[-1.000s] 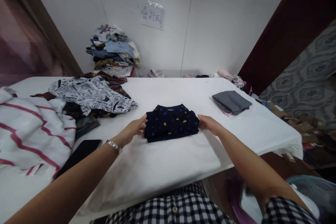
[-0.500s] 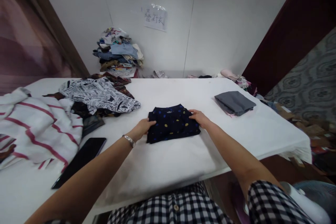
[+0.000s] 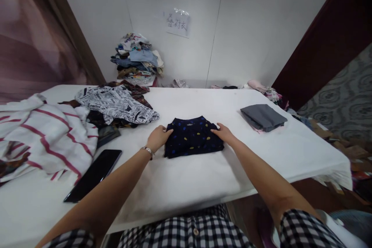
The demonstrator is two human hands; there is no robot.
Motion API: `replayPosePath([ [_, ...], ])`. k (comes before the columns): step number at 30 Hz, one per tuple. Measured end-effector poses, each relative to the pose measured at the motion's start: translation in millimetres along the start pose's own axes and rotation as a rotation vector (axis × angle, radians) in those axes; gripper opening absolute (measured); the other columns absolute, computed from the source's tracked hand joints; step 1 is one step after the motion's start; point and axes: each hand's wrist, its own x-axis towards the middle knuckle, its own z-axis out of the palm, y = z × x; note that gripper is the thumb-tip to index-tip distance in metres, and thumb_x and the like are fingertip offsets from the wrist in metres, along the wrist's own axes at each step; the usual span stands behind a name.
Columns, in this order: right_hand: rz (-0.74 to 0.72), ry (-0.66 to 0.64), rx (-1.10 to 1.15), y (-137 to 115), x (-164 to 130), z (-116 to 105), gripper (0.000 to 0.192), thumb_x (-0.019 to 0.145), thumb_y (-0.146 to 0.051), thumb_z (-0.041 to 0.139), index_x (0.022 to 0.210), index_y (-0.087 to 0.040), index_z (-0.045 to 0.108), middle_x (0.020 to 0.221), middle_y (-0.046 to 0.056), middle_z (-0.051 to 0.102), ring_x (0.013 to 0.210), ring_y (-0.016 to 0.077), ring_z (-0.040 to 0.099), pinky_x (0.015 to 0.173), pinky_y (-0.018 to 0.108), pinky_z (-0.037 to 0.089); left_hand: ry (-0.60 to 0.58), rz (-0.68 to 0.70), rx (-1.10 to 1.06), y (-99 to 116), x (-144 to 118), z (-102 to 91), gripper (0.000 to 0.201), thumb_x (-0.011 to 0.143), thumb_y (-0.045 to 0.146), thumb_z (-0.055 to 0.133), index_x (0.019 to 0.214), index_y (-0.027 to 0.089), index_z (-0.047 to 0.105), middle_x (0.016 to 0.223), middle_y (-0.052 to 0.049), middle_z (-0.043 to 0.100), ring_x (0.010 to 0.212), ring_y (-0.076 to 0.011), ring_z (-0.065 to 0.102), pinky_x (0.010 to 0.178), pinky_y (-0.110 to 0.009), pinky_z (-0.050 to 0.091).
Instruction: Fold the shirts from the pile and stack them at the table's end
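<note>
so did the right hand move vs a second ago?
Yes. The right hand has slid up the folded navy dotted shirt's right edge, toward its far corner.

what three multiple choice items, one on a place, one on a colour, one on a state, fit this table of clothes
1. Where does the flat black phone lie?
A. on the white table, beside the red-striped white garment
B. on the folded grey cloth
C. on the floor

2. What colour is the folded dotted garment?
A. red
B. dark navy
C. white

3. How do the left hand and right hand stand?
A. both raised in the air
B. one holds the phone
C. one at each side edge of the dotted garment

Answers: 1 A, it sits on the tabletop by the stripes; 2 B, dark cloth with blue and yellow dots; 3 C, fingers touch both edges.
</note>
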Motion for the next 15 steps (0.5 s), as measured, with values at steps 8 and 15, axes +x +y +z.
replayPosePath([
  [8,-0.012,-0.164,0.459,-21.5,-10.5,9.5,0.068,0.059,-0.018,0.081,0.123,-0.024,0.059,0.103,0.006,0.071,0.093,0.0244,0.066,0.086,0.042,0.054,-0.275,-0.205,-0.490,23.2,-9.3,12.1,0.029,0.056,0.027,0.081,0.078,0.014,0.066,0.082,-0.014,0.074,0.079,-0.0279,0.070,0.069,-0.035,0.053],
  [15,-0.018,-0.075,0.499,-24.5,-6.9,6.9,0.091,0.059,-0.017,0.079,0.142,-0.024,0.041,0.109,0.005,0.069,0.090,0.0208,0.067,0.086,0.040,0.054,-0.201,-0.193,-0.584,30.9,-2.3,1.7,0.037,0.060,0.028,0.081,0.091,0.015,0.064,0.081,-0.009,0.075,0.076,-0.0220,0.070,0.068,-0.030,0.053],
])
